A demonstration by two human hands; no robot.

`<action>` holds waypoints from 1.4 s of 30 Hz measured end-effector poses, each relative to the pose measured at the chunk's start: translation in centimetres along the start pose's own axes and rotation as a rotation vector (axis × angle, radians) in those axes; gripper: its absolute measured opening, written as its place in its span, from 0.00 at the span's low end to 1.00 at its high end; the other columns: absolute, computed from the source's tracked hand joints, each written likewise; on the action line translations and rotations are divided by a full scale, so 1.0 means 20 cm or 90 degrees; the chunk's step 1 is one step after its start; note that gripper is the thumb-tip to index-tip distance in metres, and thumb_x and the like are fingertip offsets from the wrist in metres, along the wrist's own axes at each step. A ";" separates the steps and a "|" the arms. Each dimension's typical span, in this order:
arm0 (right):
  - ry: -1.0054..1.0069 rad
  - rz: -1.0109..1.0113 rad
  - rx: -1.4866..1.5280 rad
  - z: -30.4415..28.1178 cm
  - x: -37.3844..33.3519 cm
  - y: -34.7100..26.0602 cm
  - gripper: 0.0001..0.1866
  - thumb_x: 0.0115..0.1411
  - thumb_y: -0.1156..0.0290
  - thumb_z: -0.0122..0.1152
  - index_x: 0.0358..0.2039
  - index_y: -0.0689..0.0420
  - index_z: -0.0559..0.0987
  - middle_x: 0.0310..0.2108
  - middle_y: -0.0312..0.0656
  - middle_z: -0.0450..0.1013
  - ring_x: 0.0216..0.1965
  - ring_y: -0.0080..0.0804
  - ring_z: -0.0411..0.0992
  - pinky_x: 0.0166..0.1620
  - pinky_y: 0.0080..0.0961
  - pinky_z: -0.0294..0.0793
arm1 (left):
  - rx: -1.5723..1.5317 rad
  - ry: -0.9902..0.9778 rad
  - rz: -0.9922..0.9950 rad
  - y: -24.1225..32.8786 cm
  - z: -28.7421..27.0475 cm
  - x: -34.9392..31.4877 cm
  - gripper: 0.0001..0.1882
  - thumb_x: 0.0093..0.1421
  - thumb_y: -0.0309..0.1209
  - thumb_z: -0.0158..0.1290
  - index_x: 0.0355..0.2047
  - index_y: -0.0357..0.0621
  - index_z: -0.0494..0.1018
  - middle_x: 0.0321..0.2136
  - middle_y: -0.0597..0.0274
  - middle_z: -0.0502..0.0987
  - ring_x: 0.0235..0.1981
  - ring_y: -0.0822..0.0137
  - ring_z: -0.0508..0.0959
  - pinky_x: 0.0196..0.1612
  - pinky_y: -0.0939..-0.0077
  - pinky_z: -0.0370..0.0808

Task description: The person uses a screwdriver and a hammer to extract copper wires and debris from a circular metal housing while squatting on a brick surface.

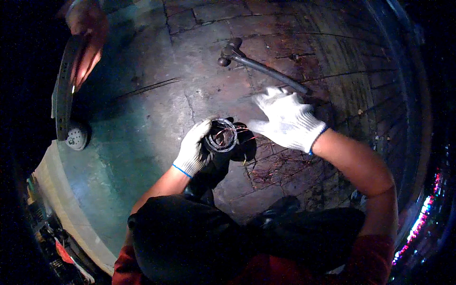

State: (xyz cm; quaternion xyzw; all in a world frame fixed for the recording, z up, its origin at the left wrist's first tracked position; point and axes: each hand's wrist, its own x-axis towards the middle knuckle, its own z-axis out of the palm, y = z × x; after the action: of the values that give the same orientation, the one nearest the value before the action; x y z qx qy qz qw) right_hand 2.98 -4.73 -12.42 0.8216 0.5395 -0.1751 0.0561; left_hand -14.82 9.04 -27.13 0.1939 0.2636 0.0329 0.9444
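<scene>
Metal ring (234, 136), one; hammer (264, 68), one

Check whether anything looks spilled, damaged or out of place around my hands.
Thin reddish scraps, probably wire, litter the floor between your right hand and right knee, like spilled debris. Loose strands also poke untidily from the round part in your left hand.

Left hand (194, 145): some fingers hidden by the round part (233, 137) it holds.
Round part: inside too dark to make out.
Wires (241, 127): too fine to count.
Floor scraps (278, 175): too small to tell apart.
Other person's leg (88, 19): lost in the dark upper left.
Lights (418, 223): a blur.
</scene>
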 end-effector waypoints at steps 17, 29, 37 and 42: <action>0.267 -0.091 0.051 0.24 0.07 -0.30 0.08 0.53 0.63 0.57 0.24 0.54 0.76 0.23 0.42 0.71 0.26 0.38 0.73 0.24 0.37 0.73 | 0.106 0.067 0.080 -0.04 -0.03 0.02 0.20 0.68 0.36 0.44 0.53 0.34 0.69 0.47 0.55 0.75 0.48 0.65 0.74 0.55 0.71 0.69; -0.156 -0.206 0.238 0.12 0.11 -0.21 0.12 0.56 0.63 0.51 0.28 0.58 0.78 0.32 0.51 0.73 0.36 0.49 0.74 0.39 0.42 0.73 | 0.224 0.073 0.101 -0.02 0.11 -0.04 0.18 0.64 0.31 0.50 0.52 0.32 0.70 0.43 0.58 0.77 0.40 0.72 0.74 0.46 0.79 0.71; -0.150 -0.348 0.473 0.09 0.02 0.00 0.16 0.51 0.58 0.58 0.26 0.61 0.78 0.32 0.51 0.72 0.36 0.47 0.72 0.40 0.38 0.71 | 0.217 0.192 0.104 0.06 0.01 -0.05 0.14 0.65 0.37 0.50 0.40 0.37 0.75 0.32 0.61 0.78 0.32 0.72 0.76 0.37 0.79 0.74; -0.034 -0.418 0.444 0.07 -0.05 -0.02 0.13 0.48 0.63 0.66 0.21 0.60 0.75 0.32 0.47 0.70 0.33 0.46 0.72 0.35 0.37 0.71 | 0.203 0.188 0.106 0.02 -0.11 -0.03 0.14 0.65 0.38 0.51 0.39 0.37 0.75 0.33 0.62 0.78 0.32 0.72 0.76 0.38 0.77 0.74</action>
State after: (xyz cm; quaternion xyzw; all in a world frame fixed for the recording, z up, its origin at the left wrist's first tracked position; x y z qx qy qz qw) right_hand 1.96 -5.76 -13.39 0.5730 0.6779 -0.3751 -0.2672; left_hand -16.45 9.98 -28.33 0.3550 0.3841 0.0963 0.8468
